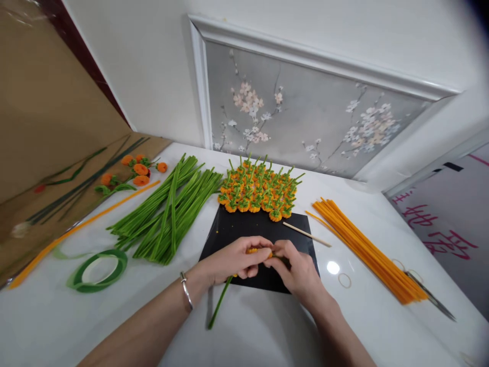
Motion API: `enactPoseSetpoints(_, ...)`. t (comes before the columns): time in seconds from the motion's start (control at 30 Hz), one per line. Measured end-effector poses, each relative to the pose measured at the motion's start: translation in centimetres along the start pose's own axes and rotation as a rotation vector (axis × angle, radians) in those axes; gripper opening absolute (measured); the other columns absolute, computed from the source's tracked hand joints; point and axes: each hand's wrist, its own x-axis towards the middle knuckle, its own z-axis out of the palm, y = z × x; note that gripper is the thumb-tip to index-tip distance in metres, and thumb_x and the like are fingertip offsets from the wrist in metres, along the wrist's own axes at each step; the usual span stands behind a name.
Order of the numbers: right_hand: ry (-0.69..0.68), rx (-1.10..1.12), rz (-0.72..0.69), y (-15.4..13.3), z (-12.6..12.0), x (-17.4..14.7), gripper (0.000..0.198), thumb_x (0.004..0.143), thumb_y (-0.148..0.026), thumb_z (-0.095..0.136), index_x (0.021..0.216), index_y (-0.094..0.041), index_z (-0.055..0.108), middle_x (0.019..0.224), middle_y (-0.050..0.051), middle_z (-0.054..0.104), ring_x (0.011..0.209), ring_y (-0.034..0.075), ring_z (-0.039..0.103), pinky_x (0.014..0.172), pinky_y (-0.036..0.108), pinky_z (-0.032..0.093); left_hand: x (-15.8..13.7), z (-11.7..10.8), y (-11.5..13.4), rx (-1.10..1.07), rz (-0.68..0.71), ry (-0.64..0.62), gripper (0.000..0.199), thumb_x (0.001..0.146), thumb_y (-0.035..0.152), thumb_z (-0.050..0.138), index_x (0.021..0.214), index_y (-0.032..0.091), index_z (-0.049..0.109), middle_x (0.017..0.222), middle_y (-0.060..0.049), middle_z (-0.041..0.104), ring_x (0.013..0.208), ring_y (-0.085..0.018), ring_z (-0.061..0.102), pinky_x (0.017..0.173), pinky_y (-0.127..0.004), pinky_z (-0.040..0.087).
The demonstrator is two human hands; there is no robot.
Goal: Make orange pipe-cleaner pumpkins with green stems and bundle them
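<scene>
My left hand [246,257], a silver bangle at its wrist, is closed round a small orange pipe-cleaner piece [252,250], mostly hidden by the fingers. From under this hand a green pipe cleaner [219,306] sticks out toward the front edge. My right hand [292,265] meets the left and pinches the other end of the small piece, where a bit of dark green shows. Both hands are above a black mat [252,227]. Behind them stands a cluster of small orange pipe-cleaner pumpkins [255,188] with green tops. A thin wooden stick [306,234] lies across the mat's right edge.
Green pipe cleaners [171,209] are piled at left, beside a roll of green tape [122,265] and finished orange flowers [140,169]. Orange pipe cleaners [367,250] lie at right, partly over scissors [435,300]. A rubber band [344,280] is nearby. A wall stands behind.
</scene>
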Motion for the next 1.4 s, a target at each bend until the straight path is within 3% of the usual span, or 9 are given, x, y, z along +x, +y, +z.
enactPoseSetpoints(0.1, -0.021, -0.001, 0.041, 0.2, -0.1, -0.2, 0.011, 0.088, -0.031, 0.058, 0.091, -0.022, 0.054, 0.078, 0.0, 0.069, 0.064, 0.014, 0.067, 0.058, 0.022, 0.051, 0.2, 0.2, -0.2, 0.07, 0.008, 0.074, 0.037, 0.082, 0.044, 0.063, 0.106, 0.016, 0.063, 0.064, 0.005, 0.05, 0.043, -0.003, 0.031, 0.037, -0.015, 0.02)
enactPoseSetpoints(0.33, -0.047, -0.155, -0.003, 0.2, -1.1, -0.5, 0.018, 0.094, -0.024, 0.046, 0.086, -0.021, 0.061, 0.069, 0.0, 0.063, 0.059, 0.013, 0.059, 0.058, 0.023, 0.045, 0.1, -0.6, -0.1, -0.018, 0.02, 0.123, 0.029, 0.077, 0.037, 0.067, 0.067, 0.01, 0.064, 0.065, -0.001, 0.056, 0.045, -0.002, 0.03, 0.038, -0.017, 0.015)
enactPoseSetpoints(0.53, -0.015, -0.257, 0.027, 0.8, -1.9, -0.7, 0.019, 0.094, -0.025, 0.045, 0.083, -0.021, 0.059, 0.067, 0.0, 0.062, 0.06, 0.014, 0.06, 0.056, 0.022, 0.043, 0.2, -1.2, 0.0, -0.097, 0.01, 0.167, 0.027, 0.075, 0.035, 0.069, 0.066, 0.009, 0.065, 0.063, -0.001, 0.055, 0.043, -0.001, 0.029, 0.037, -0.017, 0.013)
enactPoseSetpoints(0.83, 0.017, -0.242, 0.092, 1.5, -2.6, -1.0, 0.019, 0.093, -0.031, 0.048, 0.082, -0.021, 0.06, 0.066, 0.0, 0.062, 0.058, 0.014, 0.059, 0.056, 0.024, 0.044, 0.4, -1.7, -0.2, -0.162, -0.001, 0.185, 0.026, 0.071, 0.034, 0.072, 0.071, 0.009, 0.069, 0.064, -0.002, 0.056, 0.043, 0.0, 0.029, 0.037, -0.015, 0.011)
enactPoseSetpoints(1.03, -0.141, 0.138, 0.194, 1.0, -3.3, -1.2, 0.019, 0.096, -0.03, 0.043, 0.102, -0.021, 0.059, 0.079, 0.002, 0.068, 0.062, 0.013, 0.062, 0.058, 0.022, 0.051, 0.6, -2.1, -0.3, -0.243, 0.024, 0.247, 0.026, 0.071, 0.033, 0.073, 0.081, 0.009, 0.07, 0.068, -0.001, 0.053, 0.044, 0.0, 0.027, 0.037, -0.014, 0.01)
enactPoseSetpoints(1.2, -0.297, 0.186, -0.015, -0.2, -3.0, -0.8, 0.032, 0.098, -0.018, 0.034, 0.1, -0.022, 0.066, 0.087, 0.004, 0.07, 0.078, 0.013, 0.066, 0.07, 0.023, 0.053, 0.8, -1.9, -0.7, -0.335, 0.047, 0.281, 0.032, 0.078, 0.033, 0.068, 0.105, 0.016, 0.067, 0.072, 0.002, 0.046, 0.045, -0.001, 0.027, 0.038, -0.013, 0.012)
enactPoseSetpoints(1.33, -0.067, -0.175, -0.291, -2.0, -0.7, -0.7, 0.024, 0.094, -0.017, 0.048, 0.107, -0.023, 0.067, 0.08, 0.004, 0.068, 0.068, 0.015, 0.062, 0.062, 0.028, 0.05, 0.9, -1.1, -0.8, -0.343, 0.124, 0.325, 0.03, 0.085, 0.04, 0.061, 0.104, 0.017, 0.066, 0.075, 0.003, 0.043, 0.048, -0.001, 0.03, 0.039, -0.012, 0.018)
enactPoseSetpoints(1.4, 0.04, -0.318, -0.377, -3.0, 0.5, -0.6, 0.017, 0.091, -0.019, 0.056, 0.102, -0.023, 0.068, 0.083, 0.006, 0.069, 0.08, 0.02, 0.062, 0.065, 0.033, 0.05, 0.9, -0.7, -0.6, -0.374, 0.152, 0.358, 0.031, 0.087, 0.042, 0.058, 0.101, 0.016, 0.066, 0.074, 0.002, 0.044, 0.049, -0.002, 0.033, 0.039, -0.012, 0.022)
